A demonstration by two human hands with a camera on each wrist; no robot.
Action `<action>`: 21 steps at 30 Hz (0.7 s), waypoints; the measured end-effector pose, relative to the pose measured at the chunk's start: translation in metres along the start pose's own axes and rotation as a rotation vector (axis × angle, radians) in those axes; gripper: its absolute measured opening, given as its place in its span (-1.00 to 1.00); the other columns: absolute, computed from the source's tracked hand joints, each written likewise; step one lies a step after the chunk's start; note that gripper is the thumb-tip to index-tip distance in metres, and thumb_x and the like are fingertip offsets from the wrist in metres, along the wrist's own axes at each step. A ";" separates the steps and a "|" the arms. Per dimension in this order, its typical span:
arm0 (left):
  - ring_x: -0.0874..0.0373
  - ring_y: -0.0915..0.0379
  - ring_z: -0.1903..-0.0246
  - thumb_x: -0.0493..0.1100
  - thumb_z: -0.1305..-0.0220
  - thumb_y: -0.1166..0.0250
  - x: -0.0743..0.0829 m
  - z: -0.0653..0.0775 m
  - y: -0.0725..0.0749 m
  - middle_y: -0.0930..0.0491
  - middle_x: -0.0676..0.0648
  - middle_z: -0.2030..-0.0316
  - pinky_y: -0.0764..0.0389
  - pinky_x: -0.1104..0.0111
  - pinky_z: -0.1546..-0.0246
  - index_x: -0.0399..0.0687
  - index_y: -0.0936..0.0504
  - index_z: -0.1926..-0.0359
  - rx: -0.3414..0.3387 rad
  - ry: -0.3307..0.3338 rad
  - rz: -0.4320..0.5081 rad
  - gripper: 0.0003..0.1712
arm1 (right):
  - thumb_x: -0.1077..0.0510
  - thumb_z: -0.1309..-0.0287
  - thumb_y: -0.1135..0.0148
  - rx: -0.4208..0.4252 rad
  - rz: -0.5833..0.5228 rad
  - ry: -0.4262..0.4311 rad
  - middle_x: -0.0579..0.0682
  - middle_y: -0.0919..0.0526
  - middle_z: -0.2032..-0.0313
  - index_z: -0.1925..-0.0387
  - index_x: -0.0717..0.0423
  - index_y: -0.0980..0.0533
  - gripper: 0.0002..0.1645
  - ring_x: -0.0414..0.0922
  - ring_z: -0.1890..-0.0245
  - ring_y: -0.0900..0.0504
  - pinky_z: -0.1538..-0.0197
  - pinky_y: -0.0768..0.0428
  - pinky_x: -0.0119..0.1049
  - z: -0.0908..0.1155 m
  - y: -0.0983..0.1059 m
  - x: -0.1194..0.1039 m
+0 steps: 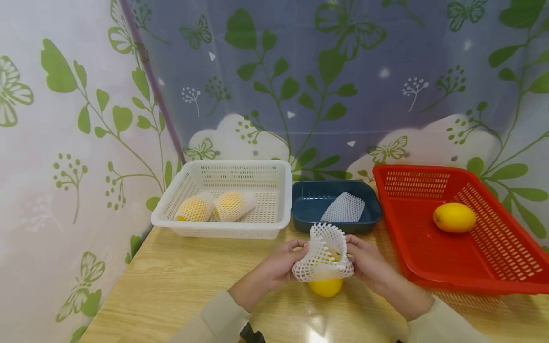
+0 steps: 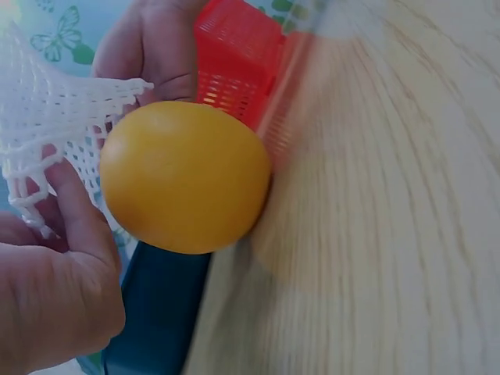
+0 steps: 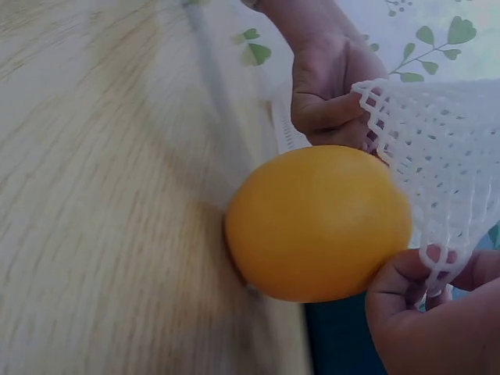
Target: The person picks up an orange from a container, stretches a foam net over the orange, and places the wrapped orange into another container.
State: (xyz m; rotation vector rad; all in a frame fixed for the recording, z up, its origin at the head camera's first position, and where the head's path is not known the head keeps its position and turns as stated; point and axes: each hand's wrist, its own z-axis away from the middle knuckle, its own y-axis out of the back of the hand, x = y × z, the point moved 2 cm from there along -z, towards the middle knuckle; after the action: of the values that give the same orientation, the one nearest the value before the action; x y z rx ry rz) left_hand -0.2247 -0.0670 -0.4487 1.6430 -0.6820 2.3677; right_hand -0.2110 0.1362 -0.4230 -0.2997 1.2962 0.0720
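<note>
A white foam net sleeve (image 1: 317, 269) is stretched wide between both hands, its mesh mouth spread around the upper part of a yellow lemon-like fruit (image 1: 326, 288). My left hand (image 1: 279, 264) pinches the sleeve's left edge between thumb and fingers. On the opposite side, my right hand (image 1: 370, 259) pinches the other edge. In the left wrist view the smooth fruit (image 2: 186, 178) stands by the sleeve's opening, mostly bare. The right wrist view shows thumb and fingers of the right hand (image 3: 437, 328) gripping the net's rim (image 3: 441, 266) beside the fruit.
A white basket (image 1: 236, 231) at the back left holds two fruits in foam nets (image 1: 195, 208). Behind the hands, a dark blue tray (image 1: 306, 209) contains another foam net (image 1: 345, 208). The red basket (image 1: 411, 238) on the right holds one bare yellow fruit (image 1: 454, 217).
</note>
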 end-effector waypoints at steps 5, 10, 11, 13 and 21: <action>0.24 -0.51 0.49 -0.13 -0.52 0.00 -0.004 -0.002 0.002 -0.55 -0.04 0.37 -0.57 0.45 0.53 -0.17 -0.42 0.00 0.017 0.004 -0.040 -0.79 | 0.22 -0.40 0.10 -0.027 0.004 0.015 -0.13 -0.53 0.44 0.28 -0.04 -0.46 -0.80 -0.25 0.49 -0.49 0.36 -0.52 -0.39 -0.003 0.000 0.010; 0.24 -0.47 0.57 -0.17 -0.51 0.01 -0.010 -0.006 0.008 -0.54 -0.04 0.45 -0.53 0.46 0.58 -0.19 -0.41 0.05 0.020 0.003 -0.126 -0.82 | 0.26 -0.37 0.07 -0.009 0.057 0.023 -0.10 -0.58 0.42 0.14 0.13 -0.46 -0.83 -0.21 0.45 -0.54 0.35 -0.56 -0.35 -0.005 0.001 0.017; 0.24 -0.47 0.59 -0.19 -0.51 0.01 -0.011 -0.006 0.009 -0.55 -0.03 0.46 -0.52 0.45 0.59 -0.19 -0.41 0.06 0.024 -0.002 -0.155 -0.84 | 0.25 -0.38 0.07 -0.003 0.075 0.025 -0.09 -0.59 0.41 0.11 0.18 -0.46 -0.82 -0.20 0.43 -0.56 0.34 -0.57 -0.33 -0.006 0.001 0.019; 0.24 -0.46 0.62 -0.24 -0.51 0.02 -0.013 -0.006 0.011 -0.55 -0.04 0.49 -0.52 0.44 0.61 -0.20 -0.41 0.09 0.025 -0.014 -0.206 -0.88 | 0.23 -0.38 0.05 0.026 0.117 0.019 -0.07 -0.60 0.39 0.08 0.26 -0.45 -0.79 -0.18 0.40 -0.57 0.31 -0.58 -0.32 -0.006 0.001 0.024; 0.19 -0.45 0.68 -0.37 -0.46 0.02 -0.017 -0.005 0.013 -0.49 -0.07 0.57 -0.54 0.37 0.65 -0.26 -0.42 0.12 0.009 -0.068 -0.410 -0.91 | 0.26 -0.33 0.06 0.097 0.220 -0.008 -0.05 -0.55 0.42 0.14 0.28 -0.43 -0.82 -0.15 0.46 -0.53 0.38 -0.58 -0.26 -0.002 0.003 0.031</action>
State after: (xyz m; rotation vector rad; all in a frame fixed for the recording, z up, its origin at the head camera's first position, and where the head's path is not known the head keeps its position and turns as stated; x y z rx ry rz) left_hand -0.2273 -0.0744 -0.4695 1.6823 -0.3052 2.0340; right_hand -0.2051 0.1354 -0.4535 -0.0729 1.3166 0.1958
